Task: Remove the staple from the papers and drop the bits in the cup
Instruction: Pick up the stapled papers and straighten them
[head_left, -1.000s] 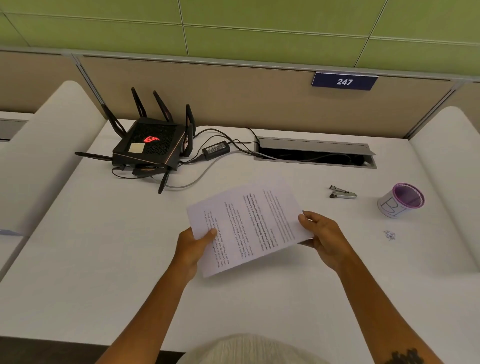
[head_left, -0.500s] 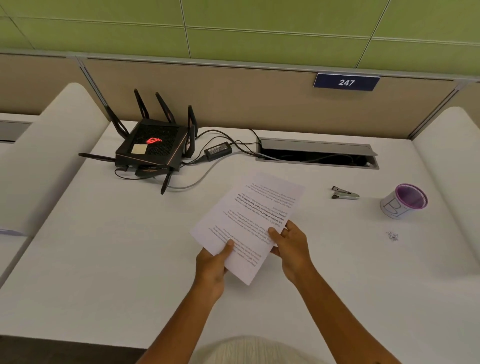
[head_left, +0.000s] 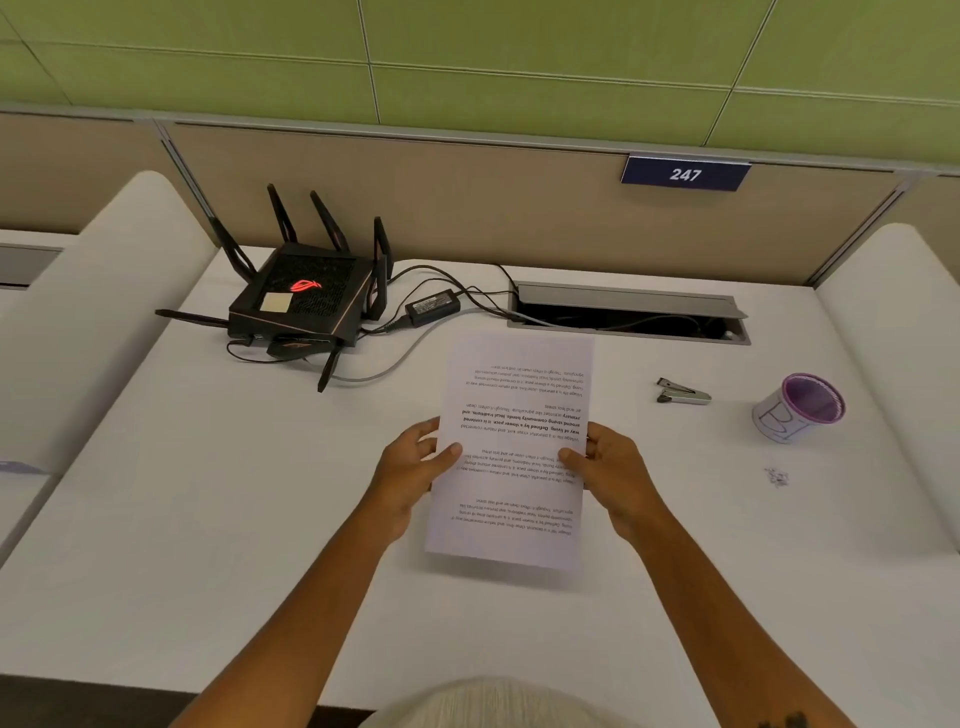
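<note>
I hold the printed papers (head_left: 514, 447) upright-long over the middle of the white desk, text upside down to me. My left hand (head_left: 415, 470) grips their left edge, thumb on top. My right hand (head_left: 608, 467) grips the right edge the same way. I cannot make out the staple on the sheets. A small metal staple remover (head_left: 681, 391) lies on the desk to the right of the papers. Farther right stands a white paper cup (head_left: 797, 408) with a purple inside. A little cluster of staple bits (head_left: 777, 476) lies on the desk in front of the cup.
A black router (head_left: 306, 306) with antennas sits at the back left, its power brick (head_left: 432, 305) and cables running to an open cable hatch (head_left: 628, 314) at the back. White padded dividers rise on both sides of the desk (head_left: 208, 519).
The papers have turned clockwise from a slanted pose to lengthwise in front of me. Both hands shifted their hold to the two long edges.
</note>
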